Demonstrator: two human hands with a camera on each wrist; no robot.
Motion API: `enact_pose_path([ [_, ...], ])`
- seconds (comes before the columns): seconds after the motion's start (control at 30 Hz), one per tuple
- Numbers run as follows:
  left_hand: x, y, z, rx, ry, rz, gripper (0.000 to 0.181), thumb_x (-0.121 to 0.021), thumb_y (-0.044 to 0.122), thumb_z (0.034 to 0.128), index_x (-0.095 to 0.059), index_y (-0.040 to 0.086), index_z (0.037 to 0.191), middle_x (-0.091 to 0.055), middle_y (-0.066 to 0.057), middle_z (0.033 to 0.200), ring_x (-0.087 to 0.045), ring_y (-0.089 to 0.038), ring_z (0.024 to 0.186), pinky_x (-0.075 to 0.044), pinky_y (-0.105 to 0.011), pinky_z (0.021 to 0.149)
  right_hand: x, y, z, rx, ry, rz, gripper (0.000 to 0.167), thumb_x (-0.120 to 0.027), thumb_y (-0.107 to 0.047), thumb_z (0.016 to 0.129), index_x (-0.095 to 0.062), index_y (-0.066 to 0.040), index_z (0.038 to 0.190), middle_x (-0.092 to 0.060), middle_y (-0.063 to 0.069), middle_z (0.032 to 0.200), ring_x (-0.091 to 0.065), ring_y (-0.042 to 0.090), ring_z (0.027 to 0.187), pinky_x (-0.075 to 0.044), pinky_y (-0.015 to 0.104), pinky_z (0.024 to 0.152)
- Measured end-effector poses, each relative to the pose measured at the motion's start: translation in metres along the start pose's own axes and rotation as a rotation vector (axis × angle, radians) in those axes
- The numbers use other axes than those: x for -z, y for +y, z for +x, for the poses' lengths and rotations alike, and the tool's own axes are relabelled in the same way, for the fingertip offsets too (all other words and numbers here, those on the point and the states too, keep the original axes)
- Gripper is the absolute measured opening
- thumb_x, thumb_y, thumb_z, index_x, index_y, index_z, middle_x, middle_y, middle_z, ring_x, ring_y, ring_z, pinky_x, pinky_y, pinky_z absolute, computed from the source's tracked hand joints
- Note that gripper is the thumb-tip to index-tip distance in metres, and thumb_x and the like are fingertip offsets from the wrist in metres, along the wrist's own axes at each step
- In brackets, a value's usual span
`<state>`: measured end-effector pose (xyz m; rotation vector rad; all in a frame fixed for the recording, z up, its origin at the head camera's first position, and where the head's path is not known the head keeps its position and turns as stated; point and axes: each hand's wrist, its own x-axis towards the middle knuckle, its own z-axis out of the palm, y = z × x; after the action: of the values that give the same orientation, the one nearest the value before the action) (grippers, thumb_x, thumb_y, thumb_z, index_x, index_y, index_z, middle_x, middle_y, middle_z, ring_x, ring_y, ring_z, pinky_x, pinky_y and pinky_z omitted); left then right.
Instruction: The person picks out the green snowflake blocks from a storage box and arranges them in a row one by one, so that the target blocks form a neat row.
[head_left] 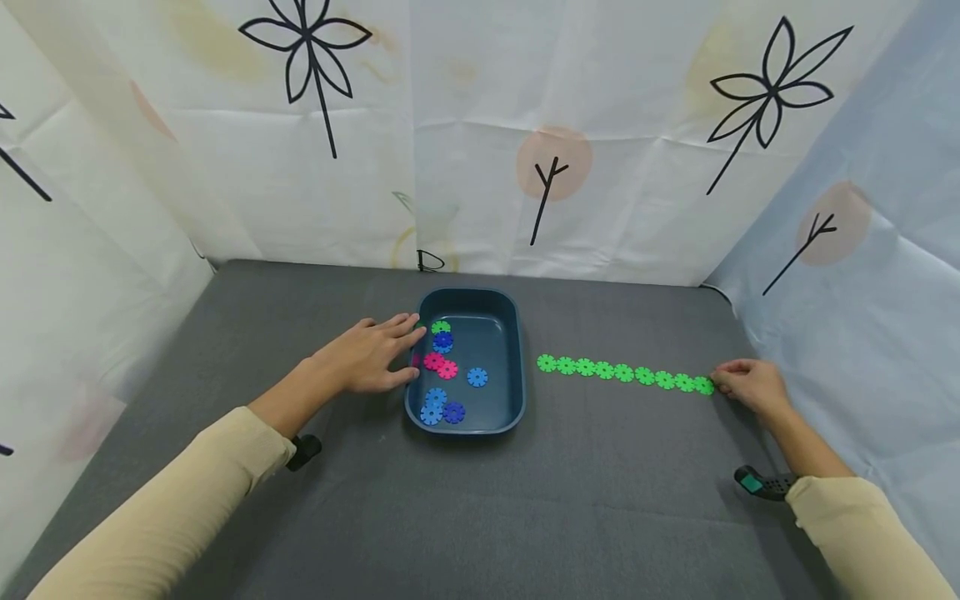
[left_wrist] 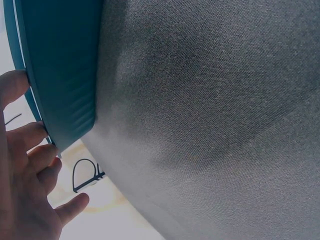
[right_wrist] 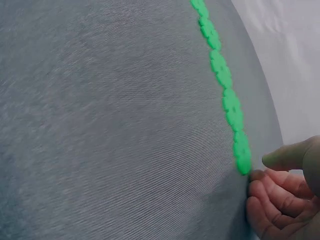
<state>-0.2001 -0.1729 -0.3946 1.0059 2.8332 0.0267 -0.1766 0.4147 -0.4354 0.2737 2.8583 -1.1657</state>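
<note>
A row of green snowflake-shaped plastic discs (head_left: pixel 624 372), joined edge to edge, lies nearly straight across the grey table. At its right end is my right hand (head_left: pixel 752 387), fingers loosely bent; in the right wrist view the fingertips (right_wrist: pixel 256 174) come beside the last disc, while the thumb stands a little apart. Whether they touch it I cannot tell. My left hand (head_left: pixel 375 354) spreads its fairly straight fingers against the left rim of a blue tray (head_left: pixel 487 423). Inside the tray lie blue discs (head_left: pixel 477 377), pink discs (head_left: pixel 440 365) and a green disc (head_left: pixel 441 327).
The grey tabletop (head_left: pixel 525 517) runs back to a white curtain (head_left: pixel 480 200) printed with plants. More curtain (head_left: pixel 862 333) hangs along the right side. Dark wristbands (head_left: pixel 763 483) sit on both forearms.
</note>
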Motion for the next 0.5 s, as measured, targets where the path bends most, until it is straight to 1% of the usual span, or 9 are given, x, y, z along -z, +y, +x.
enact_pose_path([
  [0.1, 0.0, -0.001, 0.0, 0.001, -0.003, 0.001, 0.072, -0.055, 0.048, 0.0977, -0.039, 0.004, 0.152, -0.031, -0.02, 0.159, -0.031, -0.036, 0.146, -0.033, -0.062, 0.108, 0.003, -0.005, 0.004, -0.022, -0.025, 0.01, 0.038, -0.058, -0.014, 0.098, -0.059, 0.021, 0.112, -0.068, 0.0, 0.077, -0.061, 0.001, 0.063, -0.054, 0.022, 0.059],
  [0.2, 0.0, -0.001, 0.0, 0.004, -0.008, 0.003, 0.072, -0.055, 0.047, 0.0979, -0.039, 0.004, 0.152, -0.031, -0.02, 0.159, -0.031, -0.036, 0.146, -0.033, -0.062, 0.108, 0.005, -0.017, 0.009, -0.021, -0.051, 0.019, 0.041, -0.054, -0.017, 0.1, -0.057, 0.021, 0.116, -0.068, 0.002, 0.081, -0.062, 0.001, 0.065, -0.056, 0.023, 0.061],
  [0.3, 0.0, 0.0, 0.0, 0.005, -0.009, 0.0, 0.072, -0.056, 0.047, 0.0978, -0.039, 0.004, 0.152, -0.031, -0.02, 0.159, -0.031, -0.036, 0.146, -0.033, -0.063, 0.108, 0.008, -0.037, 0.015, -0.007, -0.091, 0.085, 0.044, -0.051, -0.017, 0.102, -0.053, 0.023, 0.12, -0.07, 0.003, 0.082, -0.065, 0.002, 0.067, -0.057, 0.025, 0.063],
  [0.37, 0.0, 0.0, 0.0, 0.006, -0.01, -0.002, 0.072, -0.056, 0.047, 0.0979, -0.039, 0.004, 0.152, -0.031, -0.02, 0.159, -0.03, -0.036, 0.146, -0.033, -0.063, 0.109, 0.009, -0.051, 0.02, -0.006, -0.122, 0.139, 0.046, -0.051, -0.02, 0.103, -0.052, 0.022, 0.123, -0.071, -0.001, 0.083, -0.067, 0.003, 0.07, -0.058, 0.027, 0.067],
  [0.5, 0.0, 0.001, 0.0, 0.004, -0.005, -0.005, 0.072, -0.056, 0.047, 0.0979, -0.038, 0.004, 0.153, -0.03, -0.02, 0.159, -0.03, -0.036, 0.146, -0.032, -0.062, 0.109, 0.009, -0.083, 0.028, 0.015, -0.226, 0.224, 0.052, -0.052, -0.026, 0.104, -0.046, 0.018, 0.132, -0.071, -0.009, 0.087, -0.07, 0.004, 0.08, -0.058, 0.027, 0.076],
])
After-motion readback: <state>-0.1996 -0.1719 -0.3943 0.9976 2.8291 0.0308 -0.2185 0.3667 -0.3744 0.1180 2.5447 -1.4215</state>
